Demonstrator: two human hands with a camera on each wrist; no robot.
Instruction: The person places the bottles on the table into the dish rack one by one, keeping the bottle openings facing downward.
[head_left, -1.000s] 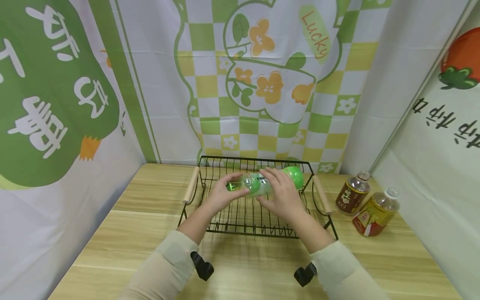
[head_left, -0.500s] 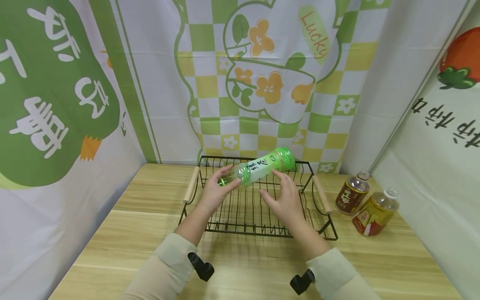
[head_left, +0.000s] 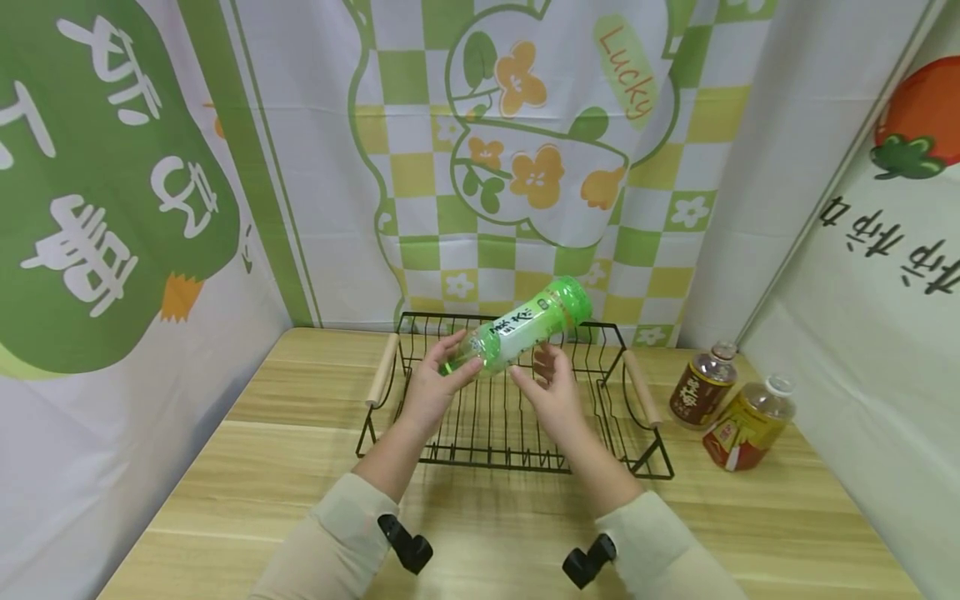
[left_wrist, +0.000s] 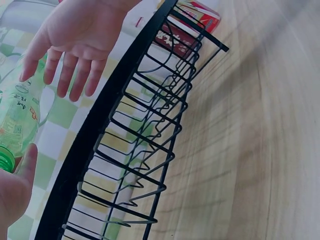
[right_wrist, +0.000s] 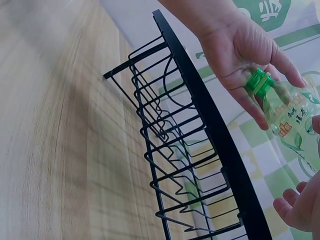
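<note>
A clear plastic bottle with a green-and-white label is held tilted above the black wire rack, its green base up toward the right. My left hand grips it at the neck; in the right wrist view the green neck shows between thumb and fingers, with no cap visible. Below and right of the bottle is my right hand, fingers loosely bent around nothing. The left wrist view shows that right hand with its fingers spread, close to the bottle; whether it touches cannot be told.
Two upright drink bottles stand right of the rack: one with a brown label, one with a yellow-and-red label. The rack has wooden side handles and stands on a wood-grain table. A printed cloth hangs behind.
The bottle's base has swung up and away, steepening its tilt. My right hand has let go of the bottle and moved down and slightly left; the left hand keeps its grip.
</note>
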